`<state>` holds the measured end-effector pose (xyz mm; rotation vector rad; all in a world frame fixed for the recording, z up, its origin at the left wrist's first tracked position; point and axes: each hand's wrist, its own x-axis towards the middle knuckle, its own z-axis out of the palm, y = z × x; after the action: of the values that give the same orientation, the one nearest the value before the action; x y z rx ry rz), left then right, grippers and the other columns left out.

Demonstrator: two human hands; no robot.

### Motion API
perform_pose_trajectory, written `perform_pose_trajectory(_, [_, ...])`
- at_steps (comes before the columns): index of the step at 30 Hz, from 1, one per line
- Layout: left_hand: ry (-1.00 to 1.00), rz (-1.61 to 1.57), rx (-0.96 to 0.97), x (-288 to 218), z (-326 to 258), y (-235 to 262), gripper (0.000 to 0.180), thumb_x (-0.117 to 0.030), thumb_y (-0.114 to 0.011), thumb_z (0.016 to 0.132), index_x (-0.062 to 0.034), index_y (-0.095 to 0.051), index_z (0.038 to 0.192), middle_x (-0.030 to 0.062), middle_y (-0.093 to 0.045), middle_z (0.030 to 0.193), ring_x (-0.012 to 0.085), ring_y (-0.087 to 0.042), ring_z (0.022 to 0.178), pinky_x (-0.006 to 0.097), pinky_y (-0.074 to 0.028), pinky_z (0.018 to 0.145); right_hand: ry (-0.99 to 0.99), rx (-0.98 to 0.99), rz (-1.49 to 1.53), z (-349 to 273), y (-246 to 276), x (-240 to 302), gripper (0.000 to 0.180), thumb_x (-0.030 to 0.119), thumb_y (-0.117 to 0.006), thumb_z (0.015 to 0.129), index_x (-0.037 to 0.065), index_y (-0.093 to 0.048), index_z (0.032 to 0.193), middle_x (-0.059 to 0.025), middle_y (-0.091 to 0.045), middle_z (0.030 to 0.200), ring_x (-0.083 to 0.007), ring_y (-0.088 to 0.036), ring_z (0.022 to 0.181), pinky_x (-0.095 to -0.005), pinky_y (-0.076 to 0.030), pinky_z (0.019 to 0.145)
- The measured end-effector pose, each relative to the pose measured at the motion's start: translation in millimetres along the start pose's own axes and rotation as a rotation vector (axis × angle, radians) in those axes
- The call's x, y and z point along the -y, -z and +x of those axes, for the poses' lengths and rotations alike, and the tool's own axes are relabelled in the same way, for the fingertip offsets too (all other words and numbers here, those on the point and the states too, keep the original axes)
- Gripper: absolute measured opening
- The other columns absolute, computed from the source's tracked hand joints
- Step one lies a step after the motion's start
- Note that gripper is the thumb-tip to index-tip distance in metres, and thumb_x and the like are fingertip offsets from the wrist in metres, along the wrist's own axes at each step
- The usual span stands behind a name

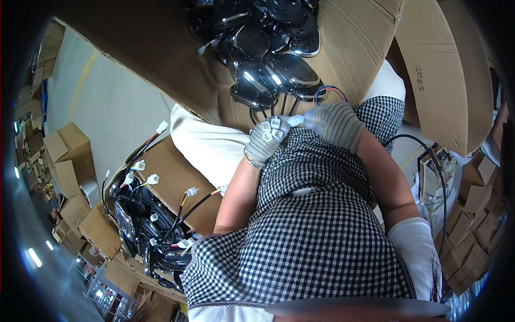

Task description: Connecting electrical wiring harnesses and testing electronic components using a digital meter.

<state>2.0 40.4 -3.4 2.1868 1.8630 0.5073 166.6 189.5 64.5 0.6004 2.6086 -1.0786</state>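
Observation:
My left hand [261,144], in a grey striped glove, is closed around a bunch of white plug connectors [275,123]. Dark cables [291,107] run from these hands up to glossy black housings [255,80] with shiny edges, piled in a large cardboard box. My right hand [335,124], gloved alike, is closed beside the left. Its fingertips pinch a small whitish connector [295,121], partly hidden by the fingers. Red and blue wires [328,90] loop above the right hand.
At the lower left an open carton [188,204] holds more black housings [124,220] with cables and white plugs sticking out. A cardboard flap [437,75] hangs at the right, near a black cable [429,147]. Cardboard boxes [68,155] stand on the floor at the far left.

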Motion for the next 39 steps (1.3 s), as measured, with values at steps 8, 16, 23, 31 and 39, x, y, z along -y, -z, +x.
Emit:
perform_pose_trajectory(8, [0.022, -0.218, 0.201, -0.4, 2.8, -0.1, 0.012, -0.015, -0.055, 0.086, -0.0093, -0.064, 0.092, 0.0056, -0.066, 0.084, 0.0219, -0.063, 0.070, 0.034, -0.050, 0.059, 0.375, 0.180, 0.119, 19.2, -28.4, -51.4, 0.015, 0.015, -0.051, 0.088, 0.008, -0.064, 0.087, -0.0077, -0.063, 0.080, -0.0240, -0.063, 0.073, -0.0366, -0.049, 0.067])
perform_pose_trajectory(16, [-0.081, -0.124, 0.133, 3.2, 4.6, -0.3, 0.006, -0.012, -0.054, 0.082, -0.0083, -0.056, 0.086, 0.0056, -0.063, 0.089, 0.0229, -0.061, 0.067, 0.036, -0.049, 0.052, 0.446, 0.059, 0.003, 20.9, -34.8, -54.6, 0.013, 0.014, -0.054, 0.083, 0.012, -0.064, 0.091, -0.0045, -0.060, 0.080, -0.0241, -0.062, 0.075, -0.0362, -0.049, 0.067])
perform_pose_trajectory(23, [0.223, -0.313, -0.004, 5.3, 11.6, -6.5, 0.001, -0.011, -0.058, 0.082, -0.0122, -0.059, 0.082, 0.0032, -0.063, 0.083, 0.0197, -0.057, 0.059, 0.033, -0.045, 0.048, -0.061, 0.300, -0.311, 33.1, 37.4, 13.3, 0.017, 0.017, -0.050, 0.087, 0.008, -0.065, 0.088, -0.0092, -0.066, 0.083, -0.0278, -0.066, 0.078, -0.0396, -0.052, 0.066])
perform_pose_trajectory(31, [0.186, -0.397, -0.157, 8.5, 15.0, -7.0, 0.023, -0.013, -0.063, 0.078, -0.0189, -0.064, 0.100, -0.0046, -0.065, 0.105, 0.0163, -0.063, 0.073, 0.027, -0.050, 0.064, -0.430, -0.767, 0.047, 180.9, 133.4, -18.8, 0.020, 0.020, -0.049, 0.090, 0.011, -0.067, 0.091, -0.0149, -0.067, 0.089, -0.0304, -0.063, 0.092, -0.0430, -0.049, 0.080])
perform_pose_trajectory(39, [0.359, -0.909, -0.001, 9.2, 11.6, -13.8, 0.032, -0.007, -0.044, 0.083, -0.0107, -0.063, 0.108, 0.0010, -0.062, 0.115, 0.0174, -0.059, 0.088, 0.025, -0.046, 0.074, -0.129, -0.298, 0.007, 277.8, 56.2, -139.7, 0.019, 0.017, -0.056, 0.088, 0.011, -0.065, 0.103, -0.0095, -0.065, 0.102, -0.0276, -0.057, 0.103, -0.0328, -0.046, 0.090])
